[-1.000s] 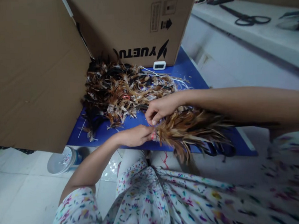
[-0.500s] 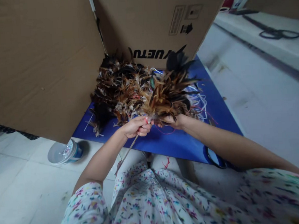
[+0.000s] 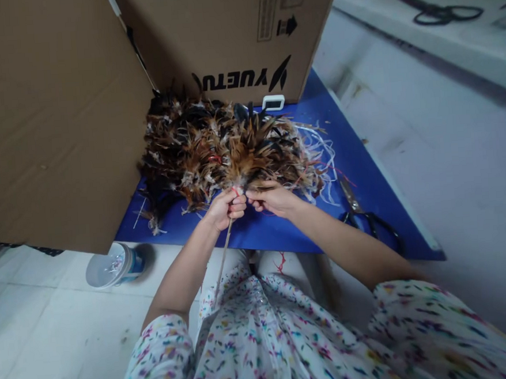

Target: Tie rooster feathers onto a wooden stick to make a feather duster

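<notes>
My left hand (image 3: 225,207) is closed round a thin wooden stick (image 3: 223,255) that runs down toward my lap. A brown and black feather bunch (image 3: 254,155) fans out from the stick's upper end, away from me. My right hand (image 3: 271,198) pinches the base of that bunch, touching my left hand, with a red thread (image 3: 234,191) showing between them. Behind the bunch a heap of loose feathers (image 3: 176,154) lies on a blue sheet (image 3: 282,233).
Two brown cardboard boxes (image 3: 52,111) stand behind and left of the heap. Scissors (image 3: 368,219) lie on the blue sheet at right, near white strips (image 3: 319,150). A small plastic tub (image 3: 111,267) sits on the tiled floor at left. Another pair of scissors (image 3: 440,12) lies far right.
The feather bunch, pointing right a second ago, has swung up to point away from me. My right hand moved from over the bunch to its base, and the stick now shows below my left hand.
</notes>
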`<state>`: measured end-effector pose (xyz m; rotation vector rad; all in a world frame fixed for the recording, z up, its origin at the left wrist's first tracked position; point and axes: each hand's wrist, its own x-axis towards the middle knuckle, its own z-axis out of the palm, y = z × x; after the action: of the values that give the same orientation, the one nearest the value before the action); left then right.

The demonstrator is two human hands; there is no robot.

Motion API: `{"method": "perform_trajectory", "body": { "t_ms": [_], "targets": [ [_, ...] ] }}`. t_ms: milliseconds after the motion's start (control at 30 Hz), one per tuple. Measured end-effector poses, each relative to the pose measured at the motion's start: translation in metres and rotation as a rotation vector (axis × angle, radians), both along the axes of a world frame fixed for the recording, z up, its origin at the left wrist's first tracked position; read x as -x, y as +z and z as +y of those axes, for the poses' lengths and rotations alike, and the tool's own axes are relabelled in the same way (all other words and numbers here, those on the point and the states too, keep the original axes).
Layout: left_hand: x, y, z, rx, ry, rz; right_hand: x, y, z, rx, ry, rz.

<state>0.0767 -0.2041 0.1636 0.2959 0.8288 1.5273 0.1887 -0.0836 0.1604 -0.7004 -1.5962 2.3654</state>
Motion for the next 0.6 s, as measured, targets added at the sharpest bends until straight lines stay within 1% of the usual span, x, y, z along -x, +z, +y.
{"method": "perform_trajectory", "body": {
  "t_ms": [100,167,233,300,400,467,600],
  "targets": [
    [-0.001,-0.003,0.004,0.022,0.050,-0.081,0.000,-0.003,-0.001,0.082,-0.031,0.006],
    [-0.002,-0.006,0.007,0.039,0.078,-0.126,0.000,-0.005,-0.001,0.096,-0.036,0.017],
    [-0.003,-0.007,0.009,0.052,0.095,-0.151,0.001,-0.008,-0.001,0.075,-0.051,0.028],
    [-0.005,-0.009,0.011,0.070,0.100,-0.148,0.002,-0.011,-0.001,0.013,-0.075,0.027],
    [-0.008,-0.010,0.014,0.113,0.118,-0.106,0.005,-0.015,0.001,-0.136,-0.111,0.003],
    [-0.010,-0.010,0.017,0.124,0.150,-0.061,0.007,-0.018,0.002,-0.270,-0.141,-0.008],
    [-0.015,-0.012,0.021,0.118,0.228,0.071,0.012,-0.025,0.006,-0.656,-0.197,0.024]
  ]
}}
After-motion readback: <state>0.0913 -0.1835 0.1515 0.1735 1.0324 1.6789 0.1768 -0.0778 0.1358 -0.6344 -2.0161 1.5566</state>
